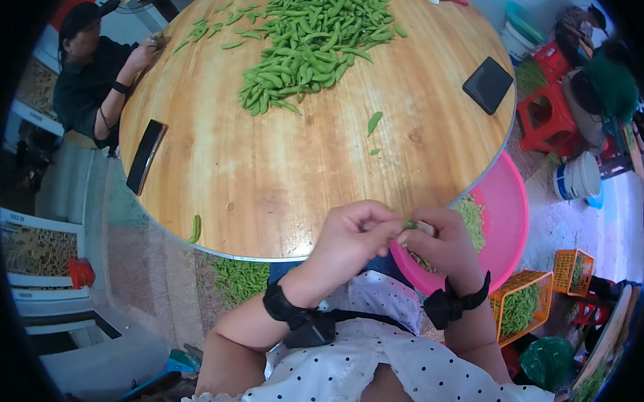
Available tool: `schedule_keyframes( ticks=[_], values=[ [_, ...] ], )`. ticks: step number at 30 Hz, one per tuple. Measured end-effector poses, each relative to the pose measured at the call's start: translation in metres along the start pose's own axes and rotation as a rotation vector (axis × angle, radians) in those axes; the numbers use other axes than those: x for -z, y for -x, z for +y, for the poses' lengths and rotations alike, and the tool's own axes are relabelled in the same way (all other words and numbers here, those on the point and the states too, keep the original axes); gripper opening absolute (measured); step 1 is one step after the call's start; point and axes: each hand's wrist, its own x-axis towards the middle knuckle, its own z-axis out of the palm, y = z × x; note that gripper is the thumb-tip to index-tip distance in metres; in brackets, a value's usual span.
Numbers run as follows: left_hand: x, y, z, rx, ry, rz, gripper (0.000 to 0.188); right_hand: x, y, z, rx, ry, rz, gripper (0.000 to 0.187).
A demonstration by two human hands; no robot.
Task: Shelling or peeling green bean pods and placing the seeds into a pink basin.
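My left hand (358, 234) and my right hand (441, 242) meet just above the table's near edge. Thumbs and fingertips of both pinch a small green soybean pod (409, 223), mostly covered by the fingers. Something pale shows at the right fingertips, too small to name. Below and to the right of my right hand is a pink basin (509, 236) holding shelled beans (470, 219). A big heap of soybean pods (313, 48) lies at the far side of the round wooden table (280, 178). One loose pod (374, 123) rests between the heap and my hands.
Two dark phones lie on the table, one at left (146, 157), one at right (488, 85). Across at the left, a person's hand (144, 53) is at the table rim. Pods cover floor (241, 280). Orange crates (524, 307) and red stools (548, 118) stand at right.
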Motion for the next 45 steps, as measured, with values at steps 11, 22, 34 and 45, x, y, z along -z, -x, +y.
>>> schedule_keyframes(
  ticks=[11,22,34,45],
  values=[
    [-0.056,-0.011,-0.024,-0.088,-0.384,-0.143,0.009,0.026,0.052,0.047,-0.087,-0.149,0.327,0.012],
    [0.065,0.089,0.089,0.122,-1.456,-0.121,0.014,0.09,0.1,0.136,-0.315,0.254,0.364,0.02],
    [0.122,-0.107,0.061,-0.348,-1.148,0.794,0.013,0.107,0.056,0.161,0.033,0.4,0.473,0.011],
    [0.054,-0.013,0.042,-0.047,-0.208,0.163,0.012,0.042,0.015,0.021,-0.103,-0.253,0.221,0.016]
  ],
)
